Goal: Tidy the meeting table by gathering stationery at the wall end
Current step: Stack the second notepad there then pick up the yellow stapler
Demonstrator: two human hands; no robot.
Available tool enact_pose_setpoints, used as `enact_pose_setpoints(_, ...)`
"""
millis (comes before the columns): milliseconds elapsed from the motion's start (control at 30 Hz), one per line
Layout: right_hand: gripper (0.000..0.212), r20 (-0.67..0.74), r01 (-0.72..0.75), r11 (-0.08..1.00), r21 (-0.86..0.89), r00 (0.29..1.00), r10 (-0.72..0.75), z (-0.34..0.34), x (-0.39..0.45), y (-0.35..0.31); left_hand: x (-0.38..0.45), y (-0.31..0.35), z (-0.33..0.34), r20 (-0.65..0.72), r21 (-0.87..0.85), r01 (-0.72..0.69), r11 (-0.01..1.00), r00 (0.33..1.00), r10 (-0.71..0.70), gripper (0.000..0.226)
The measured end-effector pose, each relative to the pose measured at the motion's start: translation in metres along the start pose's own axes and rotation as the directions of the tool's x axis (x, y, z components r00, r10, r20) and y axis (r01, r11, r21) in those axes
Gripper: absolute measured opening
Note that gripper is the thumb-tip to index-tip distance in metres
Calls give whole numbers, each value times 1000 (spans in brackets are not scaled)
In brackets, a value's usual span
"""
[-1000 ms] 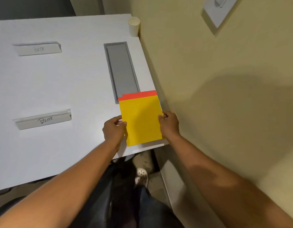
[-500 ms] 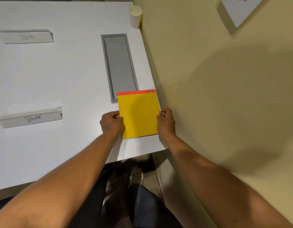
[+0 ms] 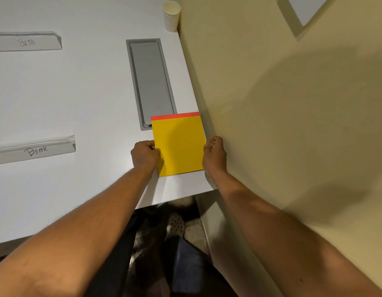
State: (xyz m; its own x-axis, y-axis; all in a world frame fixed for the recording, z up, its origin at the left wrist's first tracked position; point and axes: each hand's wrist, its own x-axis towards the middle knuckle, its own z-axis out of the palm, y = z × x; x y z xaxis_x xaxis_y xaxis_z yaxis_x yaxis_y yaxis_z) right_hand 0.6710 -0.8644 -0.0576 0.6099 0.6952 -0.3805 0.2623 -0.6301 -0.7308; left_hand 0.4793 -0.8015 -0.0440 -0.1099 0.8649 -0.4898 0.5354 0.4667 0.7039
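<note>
A yellow paper pad (image 3: pixel 179 144) lies flat on the white table (image 3: pixel 83 99), hard against the beige wall on the right. A thin strip of a red sheet (image 3: pixel 175 116) shows beyond its far edge. My left hand (image 3: pixel 144 155) pinches the pad's left edge with curled fingers. At the right edge, my right hand (image 3: pixel 214 154) pinches the pad, squeezed between it and the wall.
A grey cable-hatch lid (image 3: pixel 150 82) is set into the table just beyond the pad. A paper cup (image 3: pixel 171 15) stands at the far corner by the wall. Two clear name stands, "Bear" (image 3: pixel 34 149) and "Beta" (image 3: pixel 27 42), sit to the left. The table's near edge runs below my wrists.
The yellow pad slid up over the red sheet, so less red shows now. Both hands stayed on the pad's side edges.
</note>
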Motion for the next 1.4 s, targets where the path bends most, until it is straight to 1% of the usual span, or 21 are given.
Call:
enact_pose_setpoints(100, 26, 2, -1, 1000, -4, 1000, 1, -1, -2, 2, -1, -1, -1, -31, 27, 2, 1000, 1000, -2, 32)
enact_pose_setpoints(167, 27, 5, -2, 1000, 3, 1000, 2, -2, -3, 3, -2, -2, -3, -72, 19, 10, 1000, 997, -9, 29)
enact_pose_setpoints(233, 27, 1, 0, 1000, 9, 1000, 0, -1, -4, 3, -4, -3, -4, -84, 10, 8, 1000, 996, -8, 27)
enact_pose_setpoints(433, 30, 23, 6, 1000, 16, 1000, -7, 1, -5, 3, -12, -4, -4, -61, 19, -28, 999, 998, 30, 26)
enact_pose_setpoints(567, 32, 42, 5, 1000, 31, 999, -7, -2, -5, 2, -14, -5, -5, -39, 12, -31, 999, 999, 31, 40)
enact_pose_setpoints(767, 35, 82, 5, 999, 52, 997, -10, -3, -6, -1, -19, -8, -15, 26, -50, -20, 999, 999, 21, 37)
enact_pose_setpoints(867, 40, 105, 10, 999, 54, 994, -16, -6, -10, -3, -28, -3, -21, 79, -2, -51, 999, 996, 51, 42)
enact_pose_setpoints(967, 46, 94, 24, 999, 37, 995, -28, -12, -19, -11, -44, 4, -27, 139, 95, -119, 988, 985, 106, 47)
enact_pose_setpoints(1033, 48, 41, 86, 996, 1, 995, -86, -12, -30, -21, -57, 9, -37, 162, 161, -178, 971, 975, 152, 50)
enact_pose_setpoints(1067, 47, 17, 143, 989, -29, 990, -142, -10, -37, -28, -65, 12, -45, 170, 199, -223, 954, 967, 190, 50)
enact_pose_setpoints(1100, 46, 7, 208, 976, -61, 978, -208, -6, -44, -35, -72, 13, -53, 181, 239, -279, 930, 954, 240, 49)
enact_pose_setpoints(1167, 44, 46, 357, 927, -112, 934, -354, 5, -61, -58, -84, 13, -73, 193, 342, -404, 848, 914, 357, 54)
enact_pose_setpoints(1233, 43, 93, 531, 836, -139, 848, -522, 20, -81, -87, -93, 10, -99, 169, 478, -487, 731, 867, 468, 64)
enact_pose_setpoints(1300, 45, 116, 678, 721, -145, 735, -668, 39, -100, -119, -102, 6, -132, 104, 585, -490, 647, 836, 538, 67)
enact_pose_setpoints(1333, 47, 143, 730, 664, -159, 683, -716, 48, -112, -135, -111, 4, -151, 61, 627, -467, 624, 828, 558, 68)
enact_pose_setpoints(1400, 53, 232, 806, 562, -185, 592, -772, 68, -137, -164, -128, -4, -189, -38, 675, -399, 621, 821, 569, 68)
